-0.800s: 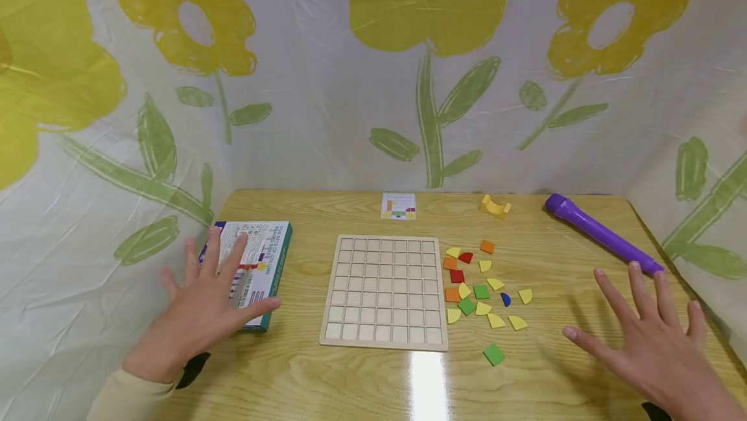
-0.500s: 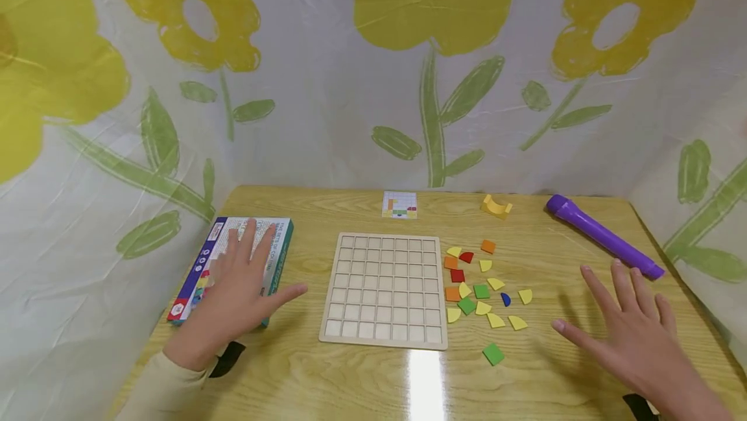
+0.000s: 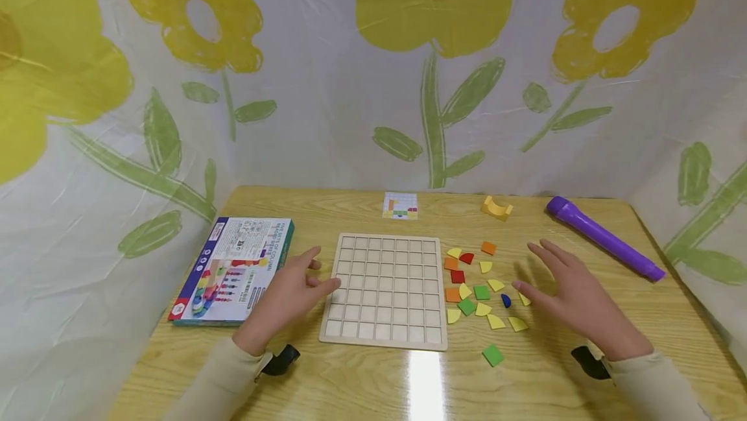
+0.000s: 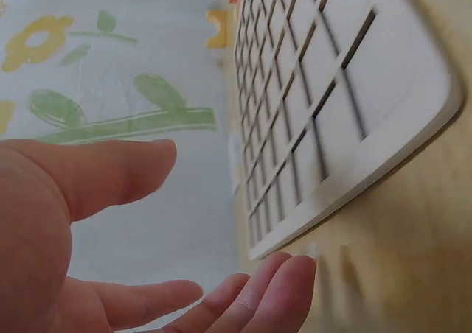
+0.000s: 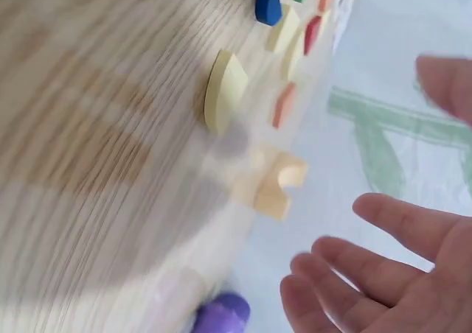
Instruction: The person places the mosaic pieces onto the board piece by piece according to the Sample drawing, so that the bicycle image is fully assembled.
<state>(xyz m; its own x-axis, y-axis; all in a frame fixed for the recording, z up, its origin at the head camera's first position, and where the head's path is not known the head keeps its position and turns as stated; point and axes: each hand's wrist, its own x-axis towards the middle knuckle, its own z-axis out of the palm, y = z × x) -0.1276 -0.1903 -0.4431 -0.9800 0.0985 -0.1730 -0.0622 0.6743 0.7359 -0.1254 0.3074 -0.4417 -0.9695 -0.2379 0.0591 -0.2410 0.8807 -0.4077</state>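
Pale, flower-printed cloth [image 3: 303,103] encloses the far, left and right sides of a wood-grained desk [image 3: 350,382]. Both hands appear poised for a reach towards a gridded wooden board [image 3: 382,291] and the flat coloured pieces [image 3: 481,292] scattered to its right. Done well, such a reach would be slow and low: the left grip should meet the board's rim lightly, so as to steady it without sliding it. The right grip is best narrowed to thumb and forefinger, since pieces this thin call for a pinch at opposite edges. Where pieces lie close together, a broad sweep could scatter them; the green square [image 3: 493,355] at the near side stands apart and should be the easier to lift cleanly.

Position relative to each grip: the left grip [image 3: 286,294] has its thumb spread from loosely bent fingers and holds nothing. The board lies just to its right; the thumb tip overlaps the left rim in the head view, though contact cannot be told. The right grip [image 3: 578,298] is likewise unclosed, with nothing between thumb and fingers. One yellow piece [image 3: 526,300] lies partly hidden beneath its thumb, and the blue piece [image 3: 506,301] just to the left of that. Farther off are a yellow arched holder [image 3: 497,209] and, to the right, a purple rod [image 3: 604,238]; a printed box [image 3: 233,265] lies left of the board, near the left grip
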